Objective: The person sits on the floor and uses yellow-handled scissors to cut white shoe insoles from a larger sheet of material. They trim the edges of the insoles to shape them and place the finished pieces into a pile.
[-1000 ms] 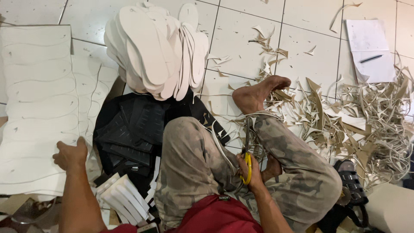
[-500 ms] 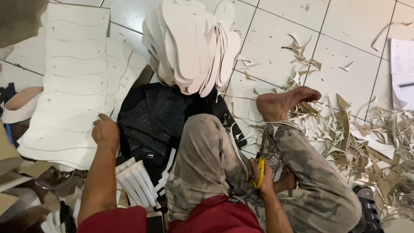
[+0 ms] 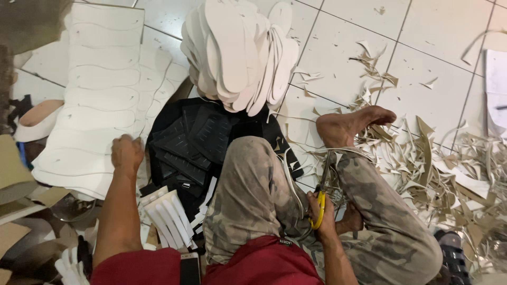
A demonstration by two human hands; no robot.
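tiled floor, offcuts strewn.
right hand (image 3: 322,211) grasping yellow-handled scissors (image 3: 320,198); left hand (image 3: 127,154), fingers curled, now on white marked sheet (image 3: 90,105), nearer than before.

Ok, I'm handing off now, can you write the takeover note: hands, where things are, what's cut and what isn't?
Left hand: fist resting on the white sheet marked with sole outlines, at its near edge.
Right hand: holding yellow-handled scissors, blades pointing toward the bare foot.
Done: a pile of cut white soles lies ahead, black pieces below it, offcuts to the right.
Left: the outlined sheet looks uncut.
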